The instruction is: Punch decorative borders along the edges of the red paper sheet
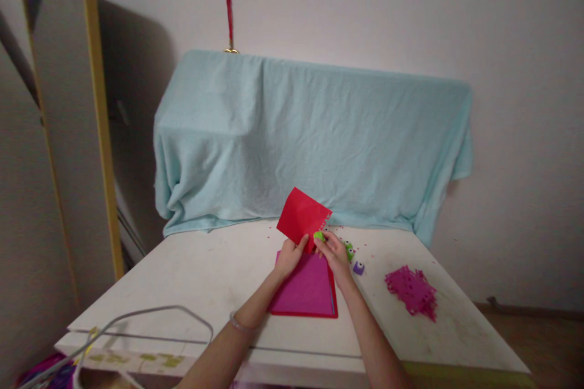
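Note:
A red sheet of paper (298, 213) is raised above the table, tilted, with a row of small punched holes along its right edge. My left hand (291, 256) pinches its lower edge between thumb and fingers. In my right hand (334, 253) is a small green craft punch (319, 236), held at the sheet's punched edge. Below my hands lies a stack of magenta paper (305, 287) with red sheets showing underneath. Just right of my right hand stand another green punch (349, 250) and a purple punch (359, 268), each with an eye-like spot.
A pile of punched magenta paper (412, 292) lies on the right of the white table (205, 279). Tiny red bits are scattered near the punches. A light blue cloth (319, 134) drapes over something at the back. A bent grey metal rod (159, 309) is at front left.

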Demonstrator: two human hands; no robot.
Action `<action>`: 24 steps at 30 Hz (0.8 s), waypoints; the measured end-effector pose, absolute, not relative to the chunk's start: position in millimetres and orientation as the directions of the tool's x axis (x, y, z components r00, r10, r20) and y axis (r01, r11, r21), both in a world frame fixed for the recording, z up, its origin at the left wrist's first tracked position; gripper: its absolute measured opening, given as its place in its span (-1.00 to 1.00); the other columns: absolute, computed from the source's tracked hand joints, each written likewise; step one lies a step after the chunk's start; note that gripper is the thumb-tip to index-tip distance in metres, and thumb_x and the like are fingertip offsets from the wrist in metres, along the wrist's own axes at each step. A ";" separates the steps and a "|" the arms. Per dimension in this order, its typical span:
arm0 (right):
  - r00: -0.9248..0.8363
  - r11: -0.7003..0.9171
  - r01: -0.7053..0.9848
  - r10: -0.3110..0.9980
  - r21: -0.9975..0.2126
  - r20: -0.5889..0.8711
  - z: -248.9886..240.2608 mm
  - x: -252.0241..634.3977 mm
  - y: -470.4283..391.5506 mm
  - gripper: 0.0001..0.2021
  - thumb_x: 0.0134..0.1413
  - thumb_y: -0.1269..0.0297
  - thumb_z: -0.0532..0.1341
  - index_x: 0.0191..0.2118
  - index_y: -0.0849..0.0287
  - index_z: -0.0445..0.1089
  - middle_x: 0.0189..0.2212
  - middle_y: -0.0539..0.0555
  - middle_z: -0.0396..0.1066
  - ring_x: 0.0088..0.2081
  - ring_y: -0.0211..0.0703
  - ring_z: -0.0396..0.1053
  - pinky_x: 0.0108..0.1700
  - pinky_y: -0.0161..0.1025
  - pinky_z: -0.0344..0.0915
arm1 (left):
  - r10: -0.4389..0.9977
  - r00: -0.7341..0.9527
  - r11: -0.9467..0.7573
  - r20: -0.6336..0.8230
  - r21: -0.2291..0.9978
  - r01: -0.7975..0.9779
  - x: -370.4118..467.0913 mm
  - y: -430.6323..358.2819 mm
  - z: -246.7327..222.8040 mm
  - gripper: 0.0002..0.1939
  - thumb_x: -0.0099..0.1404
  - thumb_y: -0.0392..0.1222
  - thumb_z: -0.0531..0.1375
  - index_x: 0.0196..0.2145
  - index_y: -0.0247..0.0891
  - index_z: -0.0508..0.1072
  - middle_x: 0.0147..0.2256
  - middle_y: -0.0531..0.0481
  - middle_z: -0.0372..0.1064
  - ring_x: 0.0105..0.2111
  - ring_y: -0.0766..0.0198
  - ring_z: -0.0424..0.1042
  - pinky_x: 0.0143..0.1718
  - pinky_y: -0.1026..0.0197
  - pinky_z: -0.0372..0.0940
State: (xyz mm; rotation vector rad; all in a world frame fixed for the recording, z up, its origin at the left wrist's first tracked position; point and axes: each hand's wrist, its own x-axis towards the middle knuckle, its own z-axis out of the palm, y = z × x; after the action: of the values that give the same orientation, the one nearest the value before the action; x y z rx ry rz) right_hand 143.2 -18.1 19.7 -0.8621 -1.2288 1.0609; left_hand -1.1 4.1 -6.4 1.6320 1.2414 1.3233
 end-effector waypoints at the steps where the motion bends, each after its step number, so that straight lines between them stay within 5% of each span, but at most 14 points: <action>1: 0.015 0.301 -0.173 0.953 -0.938 0.303 20.0 143.8 -17.7 -0.63 -0.14 0.02 0.32 -0.23 0.14 0.39 -0.48 -0.01 0.40 -0.53 -0.25 0.29 -0.51 -0.32 0.19 | 0.948 0.022 -0.314 0.318 0.920 0.234 -0.8 4.3 -6.4 -0.51 0.26 0.17 0.01 -0.27 -0.36 0.44 -0.31 -0.11 0.46 -0.29 0.16 0.39 -0.23 0.18 0.27; 9: 0.133 0.236 -0.299 0.970 -0.925 0.205 16.1 151.0 -9.6 -0.65 -0.16 0.01 0.32 -0.25 0.10 0.40 -0.41 -0.02 0.44 -0.53 -0.27 0.32 -0.50 -0.32 0.22 | 0.910 -0.062 -0.406 0.411 0.911 0.078 2.3 5.6 -6.0 -0.49 0.28 0.10 0.05 0.04 -0.32 0.33 0.01 -0.19 0.35 0.02 0.16 0.31 0.10 0.10 0.11; 14: 0.206 0.172 -0.405 0.974 -0.898 0.094 9.5 155.0 -3.8 -0.65 -0.13 -0.02 0.30 -0.27 0.11 0.38 -0.41 -0.02 0.41 -0.54 -0.30 0.32 -0.52 -0.35 0.22 | 0.917 -0.101 -0.377 0.385 0.922 0.089 1.9 4.4 -5.0 -0.47 0.31 0.11 0.00 0.06 -0.31 0.30 0.03 -0.17 0.33 0.04 0.14 0.29 0.09 0.11 0.13; 24: 0.130 0.111 -0.356 0.989 -0.928 0.069 7.8 151.9 -3.1 -0.66 -0.16 -0.04 0.31 -0.33 0.11 0.39 -0.53 -0.05 0.40 -0.58 -0.25 0.32 -0.55 -0.32 0.17 | 0.932 -0.062 -0.351 0.358 0.932 0.093 4.6 -5.3 8.2 -0.47 0.31 0.14 -0.03 -0.01 -0.35 0.35 -0.02 -0.17 0.37 0.01 0.16 0.32 0.05 0.15 0.18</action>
State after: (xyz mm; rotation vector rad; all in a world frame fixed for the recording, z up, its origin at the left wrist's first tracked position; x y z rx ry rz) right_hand 151.9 -3.1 7.8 -0.9237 -0.8963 1.2122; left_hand 4.6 -5.3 8.2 1.4988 1.1345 1.4963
